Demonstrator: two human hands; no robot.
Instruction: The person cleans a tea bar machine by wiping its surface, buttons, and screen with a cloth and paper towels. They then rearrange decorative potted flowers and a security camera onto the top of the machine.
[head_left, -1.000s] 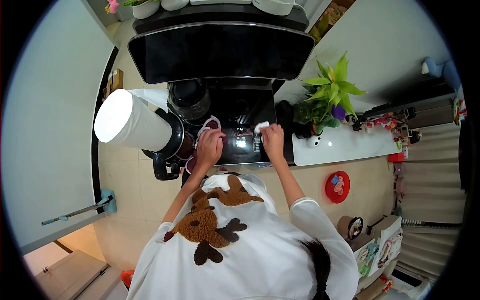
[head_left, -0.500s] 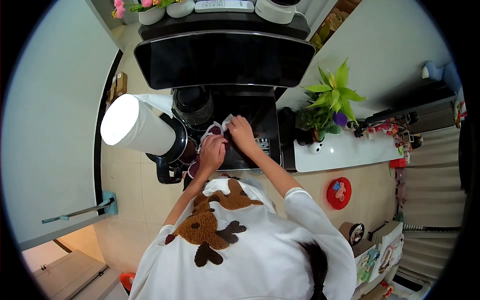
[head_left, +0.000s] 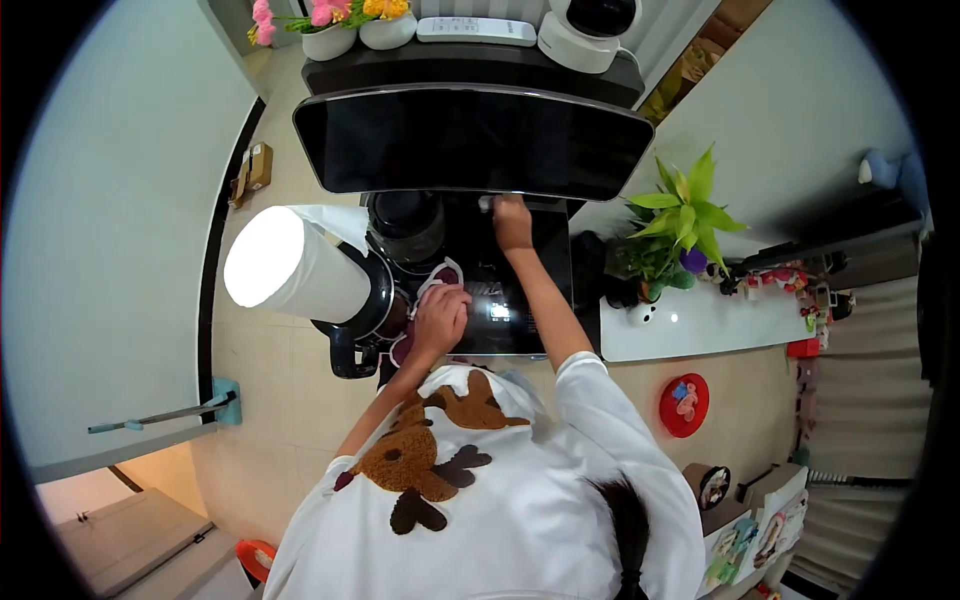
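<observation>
My right hand (head_left: 512, 224) reaches to the back of a glossy black countertop (head_left: 545, 255), just below the dark panel. It is closed on a crumpled white tissue (head_left: 487, 203), partly hidden by the fingers. Curled over a maroon cloth with white edging (head_left: 449, 271), my left hand (head_left: 441, 318) rests near the counter's left side. Its fingers cover part of the cloth. Behind and left of it stands a glass pot with a black lid (head_left: 405, 225).
A paper roll (head_left: 300, 265) stands tilted on a black-handled pot (head_left: 350, 355) at left. Overhanging the counter's back is a wide black panel (head_left: 470, 140). A potted plant (head_left: 685, 215) and a white shelf (head_left: 710, 325) are at right; a red basin (head_left: 684, 405) is below.
My right hand has moved from beside my left hand away to the counter's back, taking the tissue along. My left hand stays at the maroon cloth. The view has shifted slightly.
</observation>
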